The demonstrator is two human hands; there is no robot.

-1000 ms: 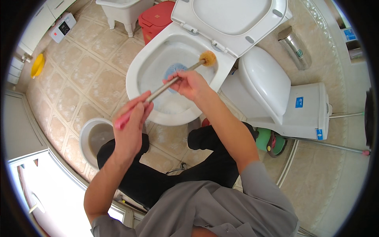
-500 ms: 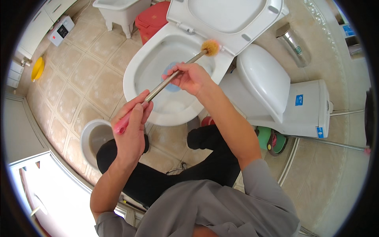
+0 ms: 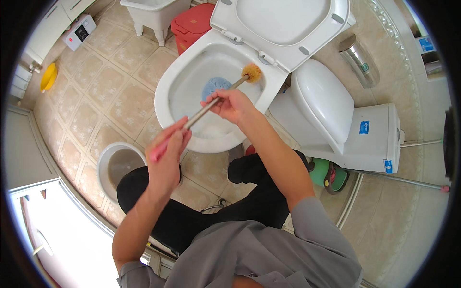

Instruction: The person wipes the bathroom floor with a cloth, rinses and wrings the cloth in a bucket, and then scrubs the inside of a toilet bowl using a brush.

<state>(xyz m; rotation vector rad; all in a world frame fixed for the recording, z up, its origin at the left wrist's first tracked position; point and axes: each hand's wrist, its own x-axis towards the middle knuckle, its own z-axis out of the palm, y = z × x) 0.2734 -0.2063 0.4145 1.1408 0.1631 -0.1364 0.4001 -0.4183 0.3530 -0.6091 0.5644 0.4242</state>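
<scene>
My left hand (image 3: 168,146) is closed round the pink handle end of a toilet brush (image 3: 199,114). Farther up its metal shaft, my right hand (image 3: 229,103) grips the same brush. The round yellow-brown bristle head (image 3: 251,73) is at the right inner wall of a white toilet bowl (image 3: 165,77), near the seat hinge. Blue sudsy water (image 3: 215,87) lies at the bottom of the bowl, partly hidden by my right hand. The toilet's seat and lid (image 3: 283,19) are raised at the back.
A pail of murky water (image 3: 102,165) stands by my left knee. Behind the bowl are a red lidded bin (image 3: 194,20) and a white pedestal basin (image 3: 156,14). A second toilet (image 3: 321,101), its lid down, stands at the right, with a green container (image 3: 331,175) beside it.
The brush head has moved down from the bowl's rear rim to its right inner wall. My left hand has shifted slightly right. The view has shifted a little.
</scene>
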